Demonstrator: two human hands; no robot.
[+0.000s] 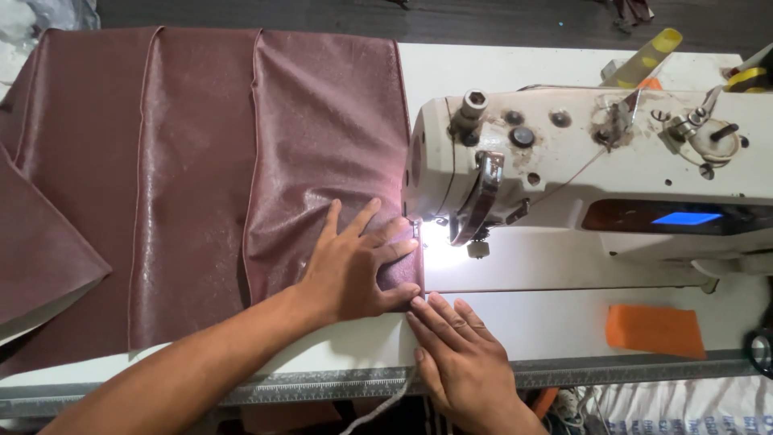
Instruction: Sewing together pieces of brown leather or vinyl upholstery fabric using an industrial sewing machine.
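A large piece of shiny maroon fabric (201,161) with several stitched ridges covers the left of a white sewing table (547,322). My left hand (358,262) lies flat on the fabric's near right corner, fingers spread, tips close to the needle area (419,229) of a white industrial sewing machine (596,161). My right hand (459,354) rests flat on the table just below, its fingertips touching the fabric's near edge beside my left thumb. Neither hand grips anything. The needle itself is lit by a bright lamp and hard to make out.
An orange rectangular piece (656,330) lies on the table at the near right. A yellow-marked clear tube (644,60) sits behind the machine. A ruler strip (338,387) runs along the table's front edge. Dark floor lies beyond the table.
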